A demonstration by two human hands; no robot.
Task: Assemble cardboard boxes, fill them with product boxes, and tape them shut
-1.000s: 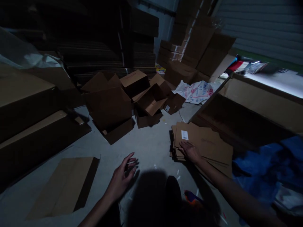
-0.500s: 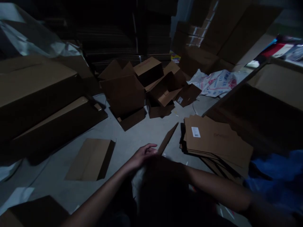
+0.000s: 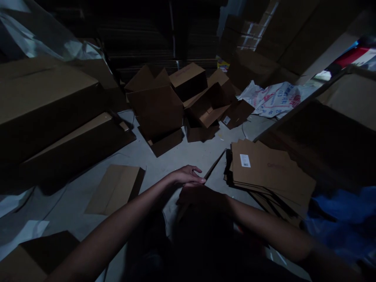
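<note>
1. Left grip [image 3: 188, 175] was seen with fingers loosely bent, their tips laid at the edge of a thin, flat brown cardboard piece [image 3: 216, 163]; whether that edge was pinched could not be told. Right grip [image 3: 202, 192] was sunk in shadow just below, and its state could not be told.
2. The cardboard piece was shown almost edge-on, slanted upward from the fingertips above the pale grey floor [image 3: 188, 152], its lower part lost in darkness. To its right, a fanned stack of flat brown cardboard sheets [image 3: 273, 168] was left untouched by either grip.
3. The step in hand was judged to be the handling of one piece between both hands; for the next move, a secure hold on its edges seemed to be called for.
4. Since the frame one second earlier, the right grip had been lifted off the stack. Since half a second earlier, the piece had been narrowed to a sliver.
</note>
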